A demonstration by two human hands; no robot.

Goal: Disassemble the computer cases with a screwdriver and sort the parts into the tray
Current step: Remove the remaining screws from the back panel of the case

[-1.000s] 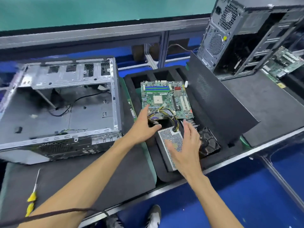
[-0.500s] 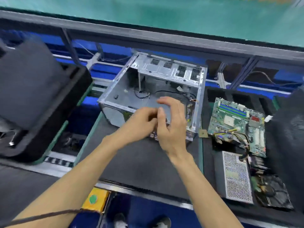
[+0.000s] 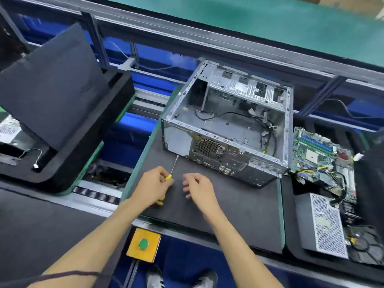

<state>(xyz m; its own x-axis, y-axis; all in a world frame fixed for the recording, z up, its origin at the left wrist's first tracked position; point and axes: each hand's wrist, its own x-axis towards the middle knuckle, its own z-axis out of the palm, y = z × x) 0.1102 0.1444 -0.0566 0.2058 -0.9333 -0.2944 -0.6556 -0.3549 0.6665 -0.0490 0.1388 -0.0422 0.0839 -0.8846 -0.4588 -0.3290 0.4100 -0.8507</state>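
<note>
An emptied metal computer case [image 3: 228, 125] lies open on a dark mat [image 3: 239, 208], loose cables inside. My left hand [image 3: 152, 187] grips the yellow-handled screwdriver [image 3: 173, 167] on the mat in front of the case, its thin shaft pointing toward the case. My right hand [image 3: 199, 189] hovers beside it, fingers loosely curled and holding nothing. In the black foam tray [image 3: 291, 242] to the right lie a green motherboard [image 3: 320, 154], a perforated silver power supply [image 3: 324, 225] and a black fan [image 3: 363, 244].
A second black tray [image 3: 68, 163] with a leaning dark side panel [image 3: 54, 84] stands at the left. A yellow box with a green button [image 3: 143, 244] sits at the bench's front edge. A grey rail runs behind the case.
My view swung left from the tray to the empty case. Both hands left the power supply, and my left hand has taken hold of the screwdriver on the mat.
</note>
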